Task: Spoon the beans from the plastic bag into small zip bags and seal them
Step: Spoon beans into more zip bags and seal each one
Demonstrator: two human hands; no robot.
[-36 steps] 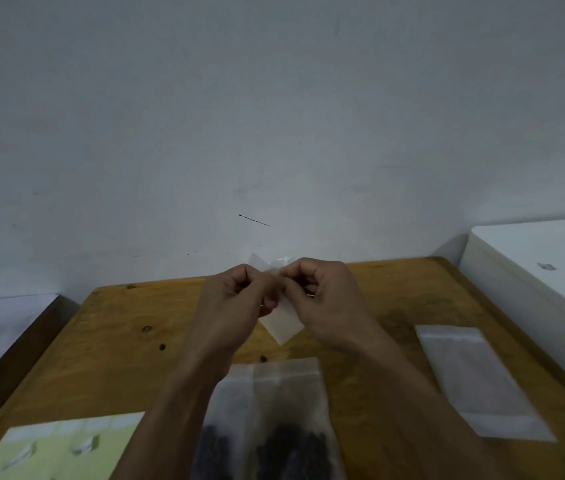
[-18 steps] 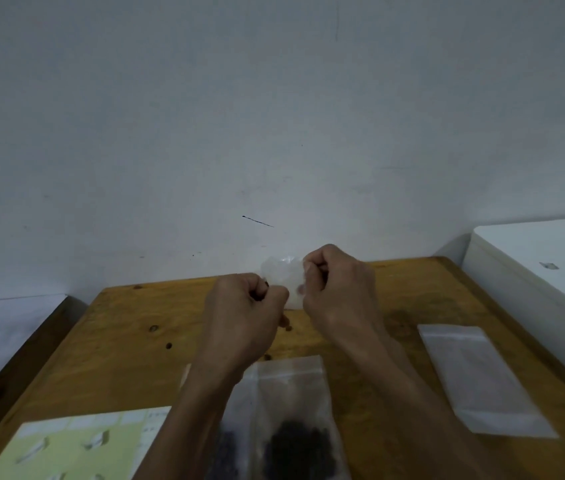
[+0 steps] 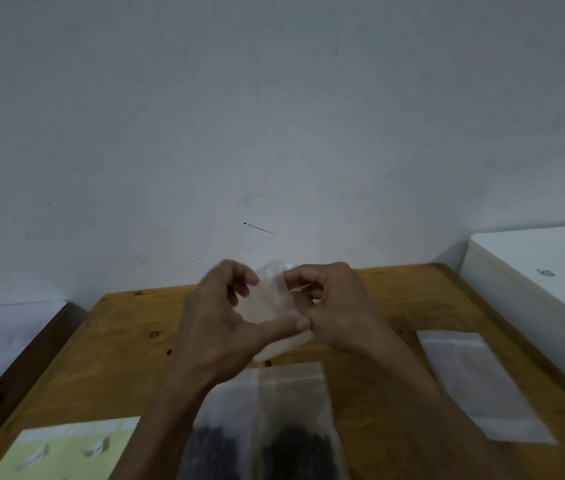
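Left hand point(image 3: 220, 320) and right hand point(image 3: 334, 306) raised together above the tabletop point(image 3: 114, 358), both gripping one small clear zip bag point(image 3: 270, 303). Left thumb stretched across the bag's lower edge, fingers curled behind its top; right fingers curled and pinching the bag's right side. Bag held upright, tilted a little; contents, if any, impossible to tell through the blur. Directly below the hands, flat on the tabletop: a larger plastic bag point(image 3: 288, 393) with dark beans point(image 3: 291, 452) heaped at its near end, partly hidden by the left forearm. To the right, well apart from the hands, an empty-looking clear bag point(image 3: 475, 382) lying flat, angled toward the near right corner. Near left corner: a yellow-green sheet point(image 3: 66, 452) carrying small pale shapes, too blurred to name. Beyond the right edge of the tabletop, a white box-like surface point(image 3: 544, 265). Left of the tabletop, a pale lower surface point(image 3: 0, 334). Behind everything, a plain grey wall point(image 3: 274, 116) with a short dark mark point(image 3: 258, 228).
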